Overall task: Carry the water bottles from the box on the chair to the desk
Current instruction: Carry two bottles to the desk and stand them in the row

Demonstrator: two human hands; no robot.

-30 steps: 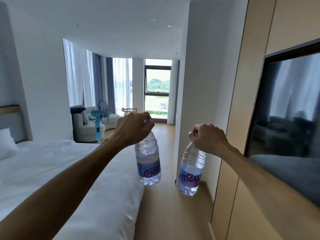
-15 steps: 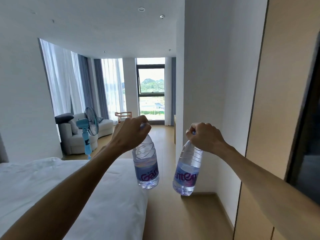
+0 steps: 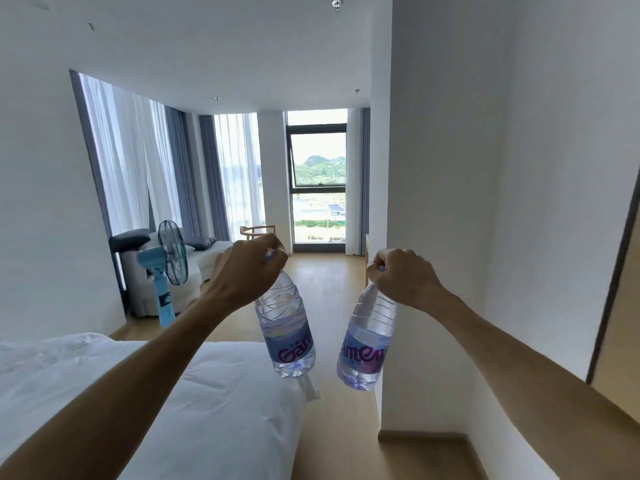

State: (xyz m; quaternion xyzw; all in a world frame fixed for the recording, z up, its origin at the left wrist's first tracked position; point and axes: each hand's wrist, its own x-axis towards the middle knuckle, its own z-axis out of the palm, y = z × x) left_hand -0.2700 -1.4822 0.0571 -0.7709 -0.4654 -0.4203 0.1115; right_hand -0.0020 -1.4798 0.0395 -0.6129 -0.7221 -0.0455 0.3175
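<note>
Counts: two bottles, two hands, single pieces of furniture.

Two clear plastic water bottles with purple-and-white labels, one at 6 o'clock [image 3: 287, 327] and one at 5 o'clock [image 3: 367, 341]; two bare hands, left hand [image 3: 249, 271] and right hand [image 3: 401, 277]; one light-blue standing fan [image 3: 166, 271] at 9 o'clock; one white-covered bed [image 3: 138, 393] at 7 o'clock; one white sofa [image 3: 204, 258]; one wooden armchair [image 3: 254, 232].

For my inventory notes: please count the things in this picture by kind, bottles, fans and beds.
Water bottles: 2, left bottle in left hand, right bottle in right hand
Fans: 1, blue fan
Beds: 1, bed
Total: 4
</note>
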